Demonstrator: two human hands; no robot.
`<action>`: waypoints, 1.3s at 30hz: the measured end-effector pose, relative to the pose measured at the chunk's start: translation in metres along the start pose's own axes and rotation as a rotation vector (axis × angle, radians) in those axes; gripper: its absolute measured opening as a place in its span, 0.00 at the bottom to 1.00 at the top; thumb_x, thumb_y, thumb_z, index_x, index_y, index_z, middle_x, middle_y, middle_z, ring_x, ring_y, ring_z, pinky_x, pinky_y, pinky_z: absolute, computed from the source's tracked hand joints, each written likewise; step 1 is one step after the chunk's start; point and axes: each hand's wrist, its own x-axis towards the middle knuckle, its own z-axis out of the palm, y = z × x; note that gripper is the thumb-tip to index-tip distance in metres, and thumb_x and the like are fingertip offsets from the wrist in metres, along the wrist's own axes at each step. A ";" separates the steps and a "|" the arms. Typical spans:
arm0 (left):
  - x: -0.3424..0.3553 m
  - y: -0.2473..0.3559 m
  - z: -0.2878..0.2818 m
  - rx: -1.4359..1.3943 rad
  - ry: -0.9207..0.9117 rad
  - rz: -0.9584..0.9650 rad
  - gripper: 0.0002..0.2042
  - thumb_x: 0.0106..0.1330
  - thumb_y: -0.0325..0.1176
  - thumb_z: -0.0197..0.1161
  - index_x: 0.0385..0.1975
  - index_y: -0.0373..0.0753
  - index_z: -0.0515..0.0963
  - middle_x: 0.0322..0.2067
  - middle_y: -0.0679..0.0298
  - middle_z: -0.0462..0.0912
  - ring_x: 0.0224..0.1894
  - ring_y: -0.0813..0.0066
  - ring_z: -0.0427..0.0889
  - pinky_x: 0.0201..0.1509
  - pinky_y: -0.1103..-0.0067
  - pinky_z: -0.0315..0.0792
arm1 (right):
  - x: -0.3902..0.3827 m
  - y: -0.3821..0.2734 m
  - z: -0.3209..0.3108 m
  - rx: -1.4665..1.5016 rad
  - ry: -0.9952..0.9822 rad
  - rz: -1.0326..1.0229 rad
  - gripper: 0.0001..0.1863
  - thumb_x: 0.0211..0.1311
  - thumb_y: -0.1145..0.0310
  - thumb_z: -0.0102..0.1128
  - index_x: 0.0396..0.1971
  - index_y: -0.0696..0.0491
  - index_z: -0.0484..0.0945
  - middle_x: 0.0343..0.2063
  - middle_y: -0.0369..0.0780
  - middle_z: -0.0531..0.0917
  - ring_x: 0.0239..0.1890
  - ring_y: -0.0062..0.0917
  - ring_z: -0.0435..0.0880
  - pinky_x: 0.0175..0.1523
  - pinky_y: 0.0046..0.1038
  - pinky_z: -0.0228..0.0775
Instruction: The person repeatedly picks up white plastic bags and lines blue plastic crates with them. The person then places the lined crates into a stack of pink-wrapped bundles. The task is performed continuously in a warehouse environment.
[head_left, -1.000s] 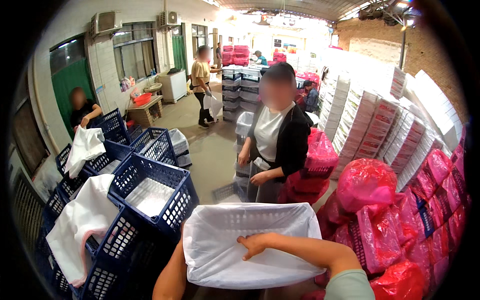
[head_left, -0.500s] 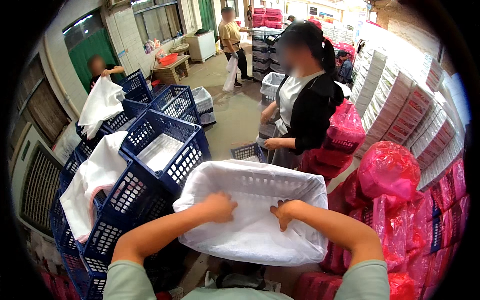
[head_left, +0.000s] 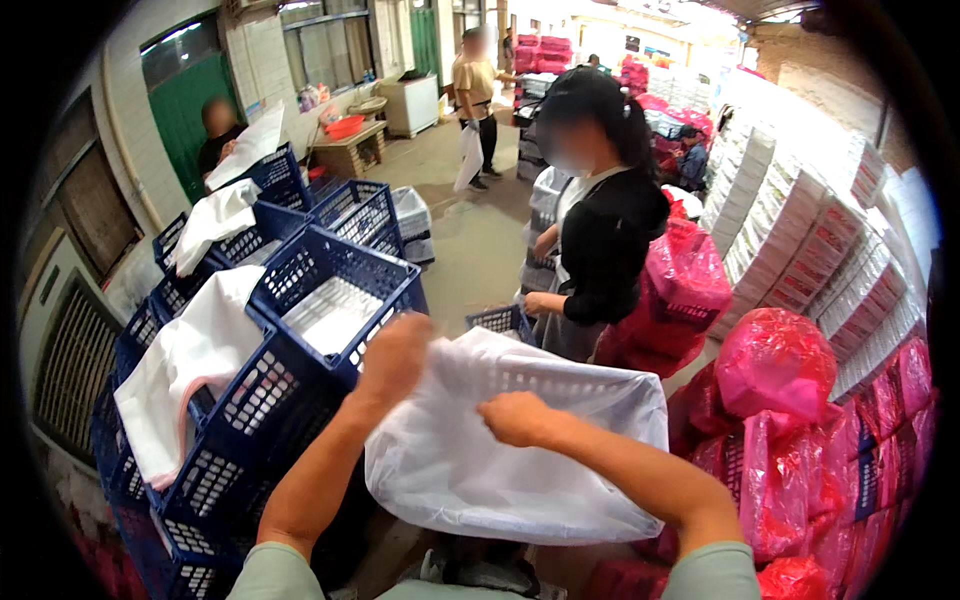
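Observation:
A crate lined with a white plastic bag (head_left: pixel 520 480) stands right in front of me, its perforated wall showing faintly through the liner. Above its far left corner is my left hand (head_left: pixel 396 352), close to the rim of a blue crate and smeared by motion, so its fingers are unclear. My right hand (head_left: pixel 514 418) is closed over the lined crate's inside; what it holds, if anything, is hidden. The neighbouring blue crate (head_left: pixel 415 290) on the left contains flat white items (head_left: pixel 332 312). Beside it, a white sheet (head_left: pixel 205 340) drapes over more blue crates.
Red plastic-wrapped crates (head_left: pixel 790 480) are stacked at my right, with tall white stacks (head_left: pixel 770 210) behind them. A person in black (head_left: pixel 625 240) stands just beyond the lined crate. Another person (head_left: pixel 215 145) handles white sheets at the far left. An air cooler (head_left: pixel 75 350) stands left.
Both hands have lifted from inside the lined crate. The left has gone up to its far left corner; the right has moved left and its spread fingers have closed.

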 end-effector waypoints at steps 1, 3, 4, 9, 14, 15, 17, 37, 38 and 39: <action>0.007 -0.018 -0.001 -0.089 0.071 -0.143 0.14 0.70 0.42 0.54 0.39 0.37 0.81 0.35 0.53 0.85 0.40 0.57 0.83 0.44 0.66 0.75 | 0.005 0.001 0.012 -0.041 -0.011 -0.029 0.11 0.57 0.70 0.54 0.38 0.52 0.81 0.35 0.48 0.85 0.42 0.47 0.85 0.47 0.48 0.77; 0.006 -0.109 -0.003 -0.162 -0.041 -0.405 0.17 0.71 0.44 0.54 0.36 0.37 0.82 0.32 0.55 0.84 0.37 0.62 0.83 0.41 0.66 0.74 | 0.024 -0.037 -0.018 -0.160 -0.104 -0.095 0.11 0.59 0.68 0.54 0.39 0.52 0.80 0.34 0.48 0.85 0.41 0.46 0.85 0.44 0.47 0.77; -0.011 -0.142 0.002 -0.349 -0.159 -0.546 0.19 0.71 0.48 0.54 0.39 0.37 0.82 0.34 0.56 0.85 0.39 0.62 0.83 0.42 0.66 0.75 | 0.029 -0.062 -0.044 -0.152 -0.034 -0.010 0.11 0.59 0.67 0.53 0.39 0.51 0.81 0.34 0.48 0.85 0.41 0.45 0.86 0.43 0.47 0.77; -0.033 -0.145 0.039 -1.204 -0.698 -0.910 0.24 0.72 0.45 0.56 0.60 0.35 0.74 0.51 0.58 0.81 0.52 0.72 0.78 0.57 0.75 0.73 | 0.075 0.023 -0.093 0.167 0.401 0.319 0.20 0.68 0.52 0.50 0.43 0.54 0.80 0.41 0.50 0.85 0.47 0.47 0.83 0.51 0.49 0.74; -0.016 -0.133 0.039 -0.972 -0.719 -0.880 0.17 0.71 0.34 0.60 0.57 0.35 0.77 0.48 0.61 0.84 0.45 0.72 0.83 0.50 0.76 0.77 | 0.112 0.071 -0.058 0.916 -0.499 0.408 0.24 0.68 0.54 0.58 0.54 0.57 0.81 0.49 0.39 0.84 0.47 0.24 0.81 0.53 0.27 0.72; -0.014 -0.137 0.040 -1.036 -0.615 -0.819 0.12 0.71 0.33 0.59 0.50 0.36 0.79 0.41 0.65 0.84 0.40 0.76 0.81 0.46 0.78 0.76 | 0.116 0.071 -0.056 0.962 -0.506 0.389 0.21 0.66 0.58 0.60 0.51 0.58 0.82 0.47 0.38 0.84 0.46 0.22 0.81 0.52 0.26 0.72; -0.009 -0.142 0.040 -1.057 -0.494 -0.663 0.14 0.70 0.37 0.59 0.48 0.34 0.79 0.41 0.62 0.83 0.42 0.74 0.79 0.48 0.76 0.74 | 0.122 0.072 -0.056 1.007 -0.436 0.339 0.17 0.63 0.64 0.63 0.46 0.58 0.83 0.42 0.37 0.85 0.43 0.19 0.81 0.49 0.23 0.72; -0.081 -0.186 0.087 -0.946 -0.393 -0.708 0.19 0.63 0.41 0.67 0.47 0.34 0.81 0.43 0.55 0.85 0.43 0.65 0.85 0.48 0.73 0.77 | 0.112 0.015 -0.086 0.055 0.638 -0.036 0.16 0.63 0.54 0.60 0.33 0.52 0.81 0.31 0.43 0.83 0.37 0.42 0.83 0.43 0.44 0.76; -0.106 -0.194 0.080 -1.147 -0.394 -0.690 0.18 0.63 0.40 0.67 0.49 0.35 0.81 0.44 0.56 0.85 0.43 0.67 0.85 0.46 0.73 0.78 | 0.087 -0.019 -0.094 0.169 0.627 -0.073 0.14 0.64 0.55 0.59 0.32 0.52 0.81 0.28 0.41 0.82 0.36 0.41 0.83 0.42 0.43 0.75; -0.120 -0.169 0.058 -1.532 -0.477 -0.677 0.19 0.67 0.37 0.64 0.54 0.34 0.78 0.47 0.59 0.83 0.46 0.69 0.84 0.49 0.74 0.79 | 0.058 -0.026 -0.077 0.081 0.318 -0.060 0.14 0.65 0.56 0.59 0.36 0.52 0.80 0.31 0.42 0.83 0.37 0.41 0.83 0.43 0.43 0.76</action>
